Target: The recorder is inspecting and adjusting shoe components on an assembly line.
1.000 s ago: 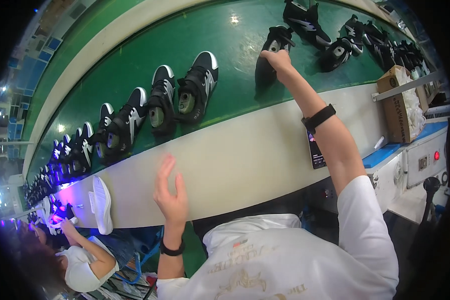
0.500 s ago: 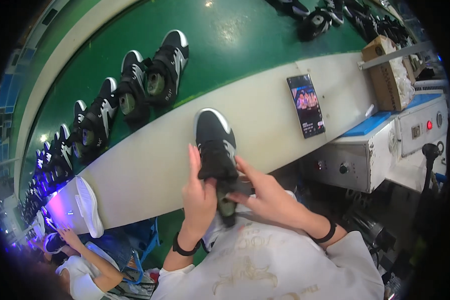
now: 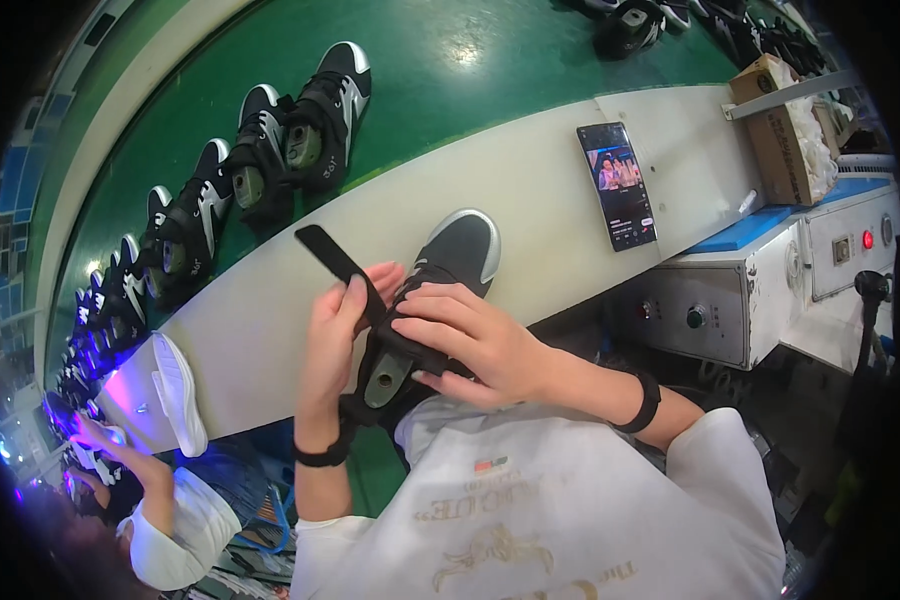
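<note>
A black shoe with a silver-edged toe lies tilted on the pale bench strip, its toe pointing away and to the right. A green last with a round hole shows in its heel opening. My left hand pinches a black strap at the shoe's left side; the strap's free end sticks up and out to the left. Across the top of the shoe lies my right hand, its fingers wrapped over the upper and the thumb near the collar. The fingers hide the laces.
Several similar shoes stand in a row on the green belt. A white sole lies at the left. Rightward are a phone, a cardboard box and a control box. A co-worker sits at lower left.
The shoe has turned so its toe points more to the right. My left hand has drawn the strap out to the left, and my right hand has moved over the shoe's top.
</note>
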`<state>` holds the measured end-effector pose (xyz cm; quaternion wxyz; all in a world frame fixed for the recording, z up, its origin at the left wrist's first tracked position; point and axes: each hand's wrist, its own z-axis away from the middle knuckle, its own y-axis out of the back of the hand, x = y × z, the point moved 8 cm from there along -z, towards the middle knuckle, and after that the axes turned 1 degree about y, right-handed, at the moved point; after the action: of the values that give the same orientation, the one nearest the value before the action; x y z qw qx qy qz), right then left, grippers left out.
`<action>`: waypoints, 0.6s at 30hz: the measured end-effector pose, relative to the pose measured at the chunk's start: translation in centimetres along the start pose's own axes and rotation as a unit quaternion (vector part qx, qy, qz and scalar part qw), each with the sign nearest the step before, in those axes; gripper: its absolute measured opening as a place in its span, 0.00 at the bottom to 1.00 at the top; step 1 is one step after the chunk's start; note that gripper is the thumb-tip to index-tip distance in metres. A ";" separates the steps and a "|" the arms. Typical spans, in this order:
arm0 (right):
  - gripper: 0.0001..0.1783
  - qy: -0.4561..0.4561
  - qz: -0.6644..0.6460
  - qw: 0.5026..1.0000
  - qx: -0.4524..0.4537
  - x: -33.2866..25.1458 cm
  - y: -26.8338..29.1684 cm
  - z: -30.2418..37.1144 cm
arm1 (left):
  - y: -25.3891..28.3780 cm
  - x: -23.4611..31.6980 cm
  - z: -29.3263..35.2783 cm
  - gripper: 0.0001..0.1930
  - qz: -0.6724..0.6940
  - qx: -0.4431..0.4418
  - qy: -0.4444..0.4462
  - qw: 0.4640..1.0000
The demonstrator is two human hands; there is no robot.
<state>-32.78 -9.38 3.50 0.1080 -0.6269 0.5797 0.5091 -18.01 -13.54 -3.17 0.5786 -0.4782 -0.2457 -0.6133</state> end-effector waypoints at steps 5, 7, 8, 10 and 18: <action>0.20 0.006 -0.058 0.998 0.028 -0.3 -0.2 -1.8 | -2.2 0.5 4.1 0.38 -0.282 -0.118 -0.053 0.951; 0.14 -0.008 -0.070 0.997 0.035 -1.1 -0.7 -2.9 | -2.5 -0.5 4.5 0.35 -0.372 -0.063 -0.015 0.926; 0.09 -0.148 -0.121 0.980 0.048 0.5 -1.2 -3.0 | -2.4 -0.8 4.6 0.33 -0.330 -0.021 0.011 0.944; 0.18 -0.251 -0.172 0.943 0.132 0.9 -1.4 -2.8 | -3.3 -1.4 4.4 0.33 -0.363 -0.033 0.025 0.931; 0.10 -0.096 -0.085 0.990 0.061 1.0 0.0 -2.2 | -0.9 -2.2 2.0 0.21 -0.222 -0.163 -0.027 0.961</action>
<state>-31.85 -11.65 3.74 0.2442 -0.6140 0.5415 0.5198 -18.52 -10.57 -3.99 0.3355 -0.5163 -0.2578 -0.7446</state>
